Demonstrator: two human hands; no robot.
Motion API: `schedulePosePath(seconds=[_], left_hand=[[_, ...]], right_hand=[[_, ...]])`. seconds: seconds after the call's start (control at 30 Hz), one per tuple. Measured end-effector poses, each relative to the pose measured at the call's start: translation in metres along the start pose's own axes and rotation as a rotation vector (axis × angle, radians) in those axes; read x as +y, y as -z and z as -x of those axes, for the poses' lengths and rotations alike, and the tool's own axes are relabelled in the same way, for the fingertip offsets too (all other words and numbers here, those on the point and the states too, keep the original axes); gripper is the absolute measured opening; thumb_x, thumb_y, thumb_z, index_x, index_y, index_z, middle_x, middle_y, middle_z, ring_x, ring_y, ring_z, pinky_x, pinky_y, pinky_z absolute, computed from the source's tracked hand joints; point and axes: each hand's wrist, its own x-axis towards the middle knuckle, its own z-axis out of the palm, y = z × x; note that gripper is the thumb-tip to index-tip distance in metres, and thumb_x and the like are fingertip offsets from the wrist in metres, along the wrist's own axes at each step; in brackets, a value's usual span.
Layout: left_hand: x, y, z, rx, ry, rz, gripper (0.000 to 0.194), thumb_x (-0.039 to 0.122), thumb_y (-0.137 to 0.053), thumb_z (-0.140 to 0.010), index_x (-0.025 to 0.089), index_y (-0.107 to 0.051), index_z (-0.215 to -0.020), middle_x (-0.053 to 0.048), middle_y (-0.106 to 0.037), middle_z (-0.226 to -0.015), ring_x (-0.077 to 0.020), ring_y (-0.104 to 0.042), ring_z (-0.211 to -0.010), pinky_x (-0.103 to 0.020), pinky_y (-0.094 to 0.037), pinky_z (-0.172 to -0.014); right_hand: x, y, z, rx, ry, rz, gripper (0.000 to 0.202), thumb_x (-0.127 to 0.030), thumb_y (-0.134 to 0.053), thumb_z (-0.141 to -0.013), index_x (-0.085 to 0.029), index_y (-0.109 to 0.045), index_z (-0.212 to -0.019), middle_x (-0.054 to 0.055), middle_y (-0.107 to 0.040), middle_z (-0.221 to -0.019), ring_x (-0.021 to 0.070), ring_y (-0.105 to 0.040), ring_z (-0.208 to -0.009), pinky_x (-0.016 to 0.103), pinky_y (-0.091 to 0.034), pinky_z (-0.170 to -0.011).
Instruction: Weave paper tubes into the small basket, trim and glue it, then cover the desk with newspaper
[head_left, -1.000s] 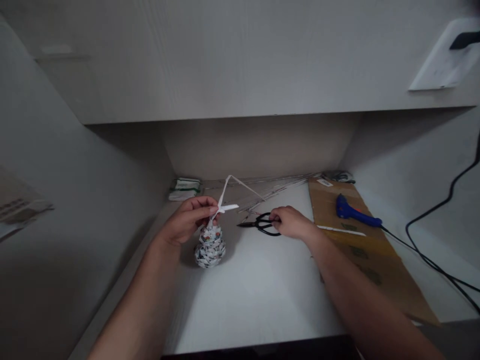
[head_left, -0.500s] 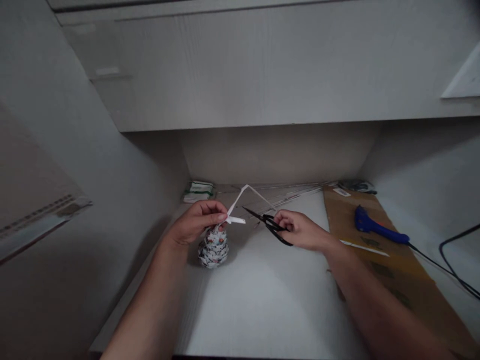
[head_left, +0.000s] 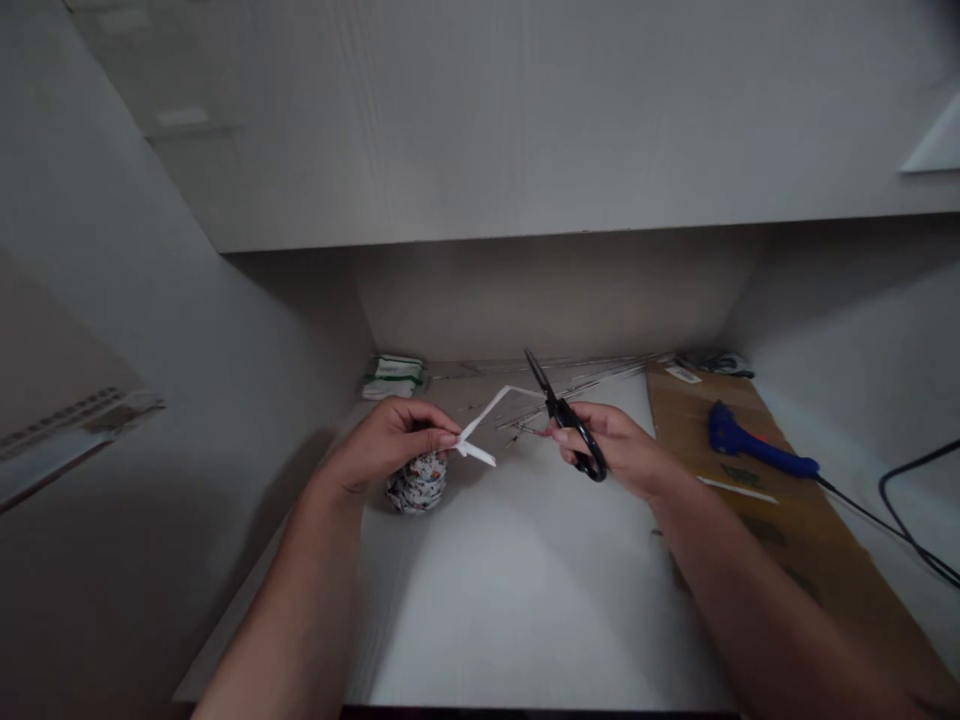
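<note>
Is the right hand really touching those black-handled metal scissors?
Touching: the head view shows the right hand gripping the black-handled metal scissors, its fingers against the handles.

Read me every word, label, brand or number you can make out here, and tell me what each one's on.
No text is readable. What might carry some:
White label on the cardboard: too small.
Dark patches on the cardboard: too blurred.
White-and-green packet: too blurred.
Woven paper piece: coloured flecks, no legible letters.
Blue glue gun: no marking I can make out.
</note>
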Motion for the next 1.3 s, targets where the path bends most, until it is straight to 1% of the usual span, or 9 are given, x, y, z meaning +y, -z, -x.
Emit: schedulePosePath(seconds=[0.1, 0.23, 0.33, 0.4, 0.53, 0.67, 0.8, 0.97, 1.3], left_hand=[[0.002, -0.005, 0.001, -0.033, 0.044, 0.015, 0.019, 0.035, -0.073, -0.075, 0.018, -0.076, -0.084, -0.005, -0.071, -0.067, -0.0093, -0.057, -0.048, -0.018, -0.043, -0.045], [0.005, -0.015, 0.001, -0.036, 0.032, 0.01, 0.022, 0.039, -0.071, -0.077, 0.018, -0.076, -0.082, -0.006, -0.071, -0.069, -0.0122, -0.061, -0.056, -0.022, -0.05, -0.053], [0.003, -0.025, 0.001, -0.094, -0.024, -0.109, 0.022, 0.037, -0.069, -0.079, 0.017, -0.077, -0.085, -0.006, -0.071, -0.071, -0.0131, -0.06, -0.06, -0.022, -0.049, -0.057], [0.001, -0.031, -0.001, -0.13, -0.062, -0.225, 0.021, 0.035, -0.067, -0.081, 0.017, -0.077, -0.085, -0.005, -0.069, -0.068, -0.0125, -0.057, -0.058, -0.021, -0.045, -0.054], [-0.006, -0.04, -0.004, -0.201, -0.128, -0.384, 0.02, 0.033, -0.064, -0.082, 0.019, -0.078, -0.083, -0.004, -0.071, -0.071, -0.0136, -0.057, -0.063, -0.02, -0.04, -0.057], [-0.01, -0.046, -0.006, -0.285, -0.05, -0.482, 0.03, 0.043, -0.06, -0.084, 0.018, -0.077, -0.083, -0.002, -0.069, -0.068, -0.0128, -0.054, -0.061, -0.02, -0.036, -0.056], [-0.01, -0.054, -0.007, -0.249, 0.019, -0.597, 0.036, 0.049, -0.06, -0.083, 0.017, -0.075, -0.084, 0.001, -0.064, -0.065, -0.0103, -0.046, -0.057, -0.02, -0.029, -0.053], [-0.009, -0.06, -0.008, -0.205, 0.022, -0.67, 0.033, 0.047, -0.058, -0.084, 0.019, -0.075, -0.084, 0.003, -0.059, -0.061, -0.0095, -0.041, -0.055, -0.022, -0.024, -0.052], [-0.008, -0.066, -0.008, -0.097, -0.074, -0.44, 0.015, 0.024, -0.06, -0.081, 0.018, -0.071, -0.09, -0.001, -0.07, -0.083, -0.0131, -0.058, -0.074, -0.023, -0.04, -0.066]], right_hand=[[-0.004, 0.002, 0.003, -0.001, -0.017, 0.033, 0.029, -0.033, -0.077, -0.068, -0.017, -0.065, -0.089, -0.002, -0.062, -0.066, 0.0107, -0.056, -0.059, 0.025, -0.042, -0.056], [-0.004, -0.009, 0.004, -0.082, -0.036, -0.037, 0.032, -0.035, -0.078, -0.067, -0.018, -0.059, -0.086, 0.003, -0.069, -0.082, 0.0161, -0.067, -0.069, 0.029, -0.048, -0.062], [-0.002, -0.019, 0.001, 0.026, -0.031, -0.104, 0.04, -0.042, -0.079, -0.068, -0.018, -0.054, -0.087, 0.006, -0.07, -0.092, 0.015, -0.068, -0.064, 0.021, -0.032, -0.043], [0.001, -0.022, -0.003, 0.146, -0.012, -0.175, 0.045, -0.046, -0.08, -0.066, -0.019, -0.052, -0.089, 0.007, -0.07, -0.095, 0.0135, -0.067, -0.061, 0.019, -0.021, -0.038], [0.012, -0.023, -0.01, 0.272, 0.0, -0.355, 0.046, -0.046, -0.081, -0.065, -0.019, -0.052, -0.088, 0.005, -0.07, -0.09, 0.0106, -0.063, -0.057, 0.018, -0.019, -0.037], [0.018, -0.026, -0.013, 0.332, -0.017, -0.478, 0.045, -0.037, -0.086, -0.058, -0.018, -0.054, -0.084, 0.001, -0.069, -0.08, 0.0074, -0.058, -0.053, 0.017, -0.022, -0.037], [0.016, -0.031, -0.011, 0.442, 0.084, -0.45, 0.044, -0.031, -0.087, -0.055, -0.02, -0.053, -0.081, -0.005, -0.064, -0.067, 0.0093, -0.06, -0.054, 0.019, -0.031, -0.042], [0.01, -0.033, -0.007, 0.479, 0.124, -0.397, 0.041, -0.034, -0.083, -0.06, -0.02, -0.052, -0.082, -0.003, -0.065, -0.07, 0.0119, -0.063, -0.058, 0.02, -0.03, -0.041], [0.004, -0.037, -0.004, 0.513, 0.134, -0.395, 0.041, -0.035, -0.081, -0.061, -0.02, -0.051, -0.083, -0.001, -0.064, -0.074, 0.014, -0.065, -0.06, 0.021, -0.033, -0.041]])
